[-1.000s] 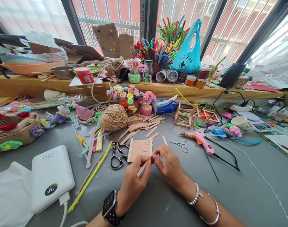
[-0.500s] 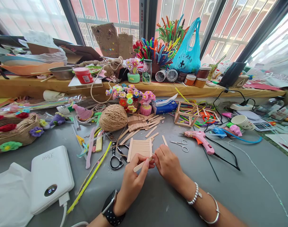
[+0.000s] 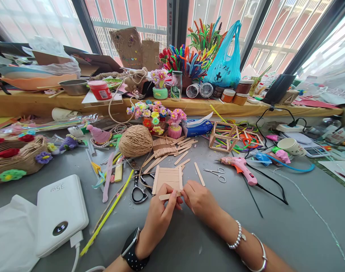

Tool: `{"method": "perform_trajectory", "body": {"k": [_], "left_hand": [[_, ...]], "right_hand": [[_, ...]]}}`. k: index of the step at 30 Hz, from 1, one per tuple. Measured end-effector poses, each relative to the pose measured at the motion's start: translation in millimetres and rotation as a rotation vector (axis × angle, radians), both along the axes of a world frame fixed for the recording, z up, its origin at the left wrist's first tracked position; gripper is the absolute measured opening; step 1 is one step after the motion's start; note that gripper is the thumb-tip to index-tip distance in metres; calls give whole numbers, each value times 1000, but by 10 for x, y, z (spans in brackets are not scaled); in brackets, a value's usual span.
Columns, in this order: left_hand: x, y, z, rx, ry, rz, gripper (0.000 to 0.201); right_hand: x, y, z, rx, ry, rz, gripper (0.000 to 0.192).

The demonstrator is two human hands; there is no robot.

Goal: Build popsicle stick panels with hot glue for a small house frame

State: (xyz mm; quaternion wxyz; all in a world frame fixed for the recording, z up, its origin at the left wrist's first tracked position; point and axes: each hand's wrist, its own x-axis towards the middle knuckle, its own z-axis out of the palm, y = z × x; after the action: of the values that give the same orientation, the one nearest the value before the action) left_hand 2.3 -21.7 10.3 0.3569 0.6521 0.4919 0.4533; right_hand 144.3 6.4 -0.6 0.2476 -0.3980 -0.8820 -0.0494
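Between thumb and fingers, my left hand (image 3: 160, 209) pinches a popsicle stick (image 3: 164, 197) held nearly level. My right hand (image 3: 199, 198) is closed at the stick's right end, with its fingertips pressed together there. Just beyond my hands lies a flat panel of popsicle sticks (image 3: 169, 176), several side by side with a crosspiece at the left and right edges. A loose popsicle stick (image 3: 199, 174) rests on the table to the right of the panel. Black-handled scissors (image 3: 139, 192) lie to the left, partly under twine.
Small silver scissors (image 3: 217, 174) and a pink glue gun (image 3: 240, 169) with a black cord lie to the right. Behind the panel are more sticks (image 3: 184, 145), a twine ball (image 3: 135, 141) and a stick frame (image 3: 224, 136). A white power bank (image 3: 62, 215) sits left.
The held stick has turned closer to level and dropped slightly. My right hand has shifted a little right and down, uncovering more of the loose stick behind it.
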Motion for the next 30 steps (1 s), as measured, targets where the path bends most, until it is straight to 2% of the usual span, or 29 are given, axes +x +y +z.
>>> {"method": "perform_trajectory", "body": {"k": [4, 9, 13, 18, 23, 30], "left_hand": [[4, 1, -41, 219, 286, 82, 18], [31, -8, -90, 561, 600, 39, 15], [48, -28, -117, 721, 776, 13, 19], [46, -50, -147, 792, 862, -39, 22], [57, -58, -125, 800, 839, -52, 21], [75, -45, -106, 774, 799, -43, 17]], "right_hand": [[-13, -37, 14, -57, -11, -37, 29], [-13, -78, 8, -100, -5, -92, 23], [7, -88, 14, -162, 29, -102, 18], [23, -95, 60, -252, 19, -109, 15], [17, -120, 80, -322, 45, -114, 16], [-13, -117, -11, -231, 120, -102, 16]]}}
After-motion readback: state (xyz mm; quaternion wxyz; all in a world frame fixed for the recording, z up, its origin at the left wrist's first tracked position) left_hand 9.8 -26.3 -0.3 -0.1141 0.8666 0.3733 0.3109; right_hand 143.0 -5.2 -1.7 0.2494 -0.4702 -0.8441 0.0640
